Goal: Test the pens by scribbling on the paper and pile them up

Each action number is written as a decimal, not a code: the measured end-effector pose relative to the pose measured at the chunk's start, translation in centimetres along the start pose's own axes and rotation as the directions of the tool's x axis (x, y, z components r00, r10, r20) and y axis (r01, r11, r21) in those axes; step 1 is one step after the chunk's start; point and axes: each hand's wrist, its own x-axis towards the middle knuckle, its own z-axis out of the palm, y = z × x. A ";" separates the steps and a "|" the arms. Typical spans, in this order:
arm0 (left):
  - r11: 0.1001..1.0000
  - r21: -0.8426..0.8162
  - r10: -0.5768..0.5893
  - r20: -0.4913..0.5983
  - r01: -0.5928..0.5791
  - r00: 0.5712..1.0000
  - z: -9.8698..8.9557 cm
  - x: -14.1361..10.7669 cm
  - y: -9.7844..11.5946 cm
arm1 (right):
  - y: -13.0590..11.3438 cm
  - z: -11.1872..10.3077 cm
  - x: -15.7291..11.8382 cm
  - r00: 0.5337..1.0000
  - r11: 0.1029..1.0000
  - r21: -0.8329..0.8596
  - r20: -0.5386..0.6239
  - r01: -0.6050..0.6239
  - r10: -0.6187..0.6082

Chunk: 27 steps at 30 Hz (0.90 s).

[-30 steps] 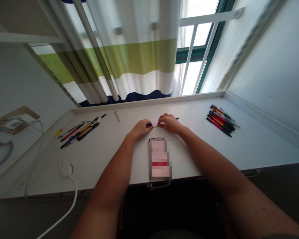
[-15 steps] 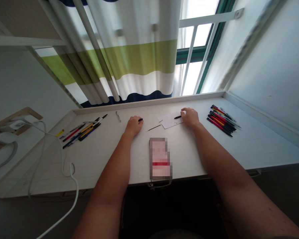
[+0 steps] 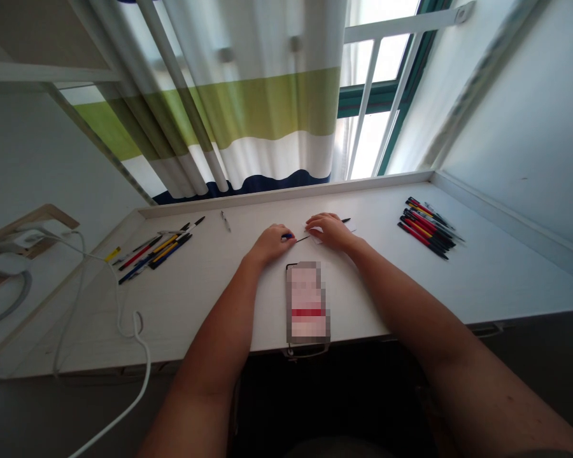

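Note:
My left hand [image 3: 273,244] is closed around a small dark-blue pen part [image 3: 287,236], most of it hidden by the fingers. Just right of it, a thin dark pen refill [image 3: 302,239] bridges the gap between my two hands. The fingertips of my right hand [image 3: 332,231] close on the refill's right end, though the exact contact is too small to see clearly. Beneath the right hand lies a white slip of paper [image 3: 352,227], largely covered. A black pen piece [image 3: 346,220] pokes out behind that hand.
A phone [image 3: 306,302] with a blurred screen lies at the desk's front edge. Assorted pens [image 3: 155,254] are spread at left, beside a white cable [image 3: 141,337]. One pen [image 3: 226,221] lies apart near the back. More pens [image 3: 427,229] are bunched at right.
My right hand has moved left from the paper's right side to the refill's end, covering most of the paper. My left hand has shifted right with the blue pen part, closing the gap.

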 end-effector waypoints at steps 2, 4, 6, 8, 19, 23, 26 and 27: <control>1.000 0.016 0.021 0.028 -0.021 0.999 0.3 0.0 0.8 | -0.6 0.0 0.1 0.999 0.999 -0.037 0.018 -0.034 0.034; 0.999 0.038 0.008 0.037 -0.009 0.999 0.5 0.1 1.1 | -0.7 -0.3 0.1 0.998 0.996 -0.069 0.028 -0.057 0.059; 0.998 0.057 -0.034 0.019 0.033 0.999 0.5 0.1 1.1 | -0.5 -0.6 -0.1 0.997 0.994 -0.089 0.041 -0.059 0.063; 0.995 0.063 -0.076 -0.005 0.077 0.997 0.5 0.1 0.9 | -0.3 -0.9 -0.4 0.997 0.995 -0.085 0.061 -0.049 0.054; 0.991 0.090 -0.102 -0.004 0.102 0.995 0.5 0.2 0.9 | -0.9 -0.3 -0.5 0.994 0.998 -0.009 0.092 -0.063 0.064; 0.984 0.153 -0.096 0.000 0.095 0.995 0.3 0.2 1.4 | -0.7 -0.4 -0.7 0.992 0.996 0.005 0.088 -0.094 0.094; 0.981 0.167 -0.099 -0.003 0.098 0.995 0.3 0.2 1.7 | -0.9 -0.2 -0.7 0.992 0.995 0.008 0.080 -0.097 0.096; 0.981 0.166 -0.100 -0.005 0.100 0.995 0.3 0.2 1.7 | -1.0 -0.1 -0.6 0.992 0.995 0.005 0.076 -0.096 0.096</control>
